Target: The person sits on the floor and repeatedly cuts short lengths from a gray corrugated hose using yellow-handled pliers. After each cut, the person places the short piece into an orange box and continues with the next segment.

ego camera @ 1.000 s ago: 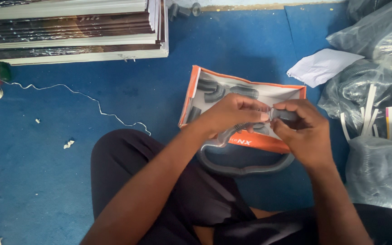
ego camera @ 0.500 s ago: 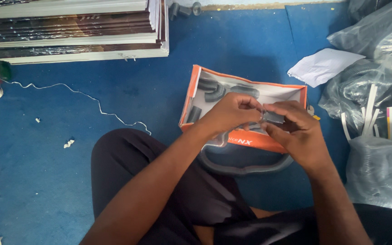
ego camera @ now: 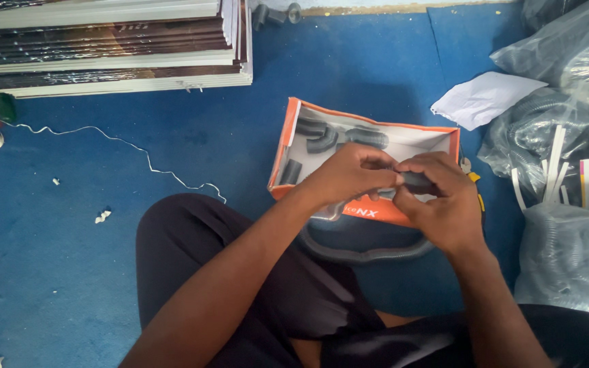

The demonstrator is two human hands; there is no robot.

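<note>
- Stack of flat panels [ego camera: 103,48] sits along the top left of the blue floor [ego camera: 69,259], with a thin white wire [ego camera: 138,153] trailing from a tangle at the left edge toward the person's knee.
- Left hand [ego camera: 349,176] hovers over the front of the orange box [ego camera: 282,146], its fingers curled and pressed together on one end of the small dark grey fitting [ego camera: 417,181] – a tight pinch, thumb on top.
- Box lies open on the floor just ahead of the knees, with several more dark grey elbow pieces [ego camera: 322,140] loose inside.
- Corrugated grey hose [ego camera: 363,253] loops in a shallow curve below both hands, its ends running up under them; whether either end is already seated in the fitting is hidden by the fingers.
- Right hand [ego camera: 444,204] wraps the other end of the fitting, fingers closed snugly round it, meeting the left hand fingertip to fingertip.
- Step in hand, by my read: joining fitting and hose; the next move calls for a straight, firm push with the two ends aligned.
- White paper [ego camera: 485,99] and clear bags of hose [ego camera: 567,123] crowd the right side.
</note>
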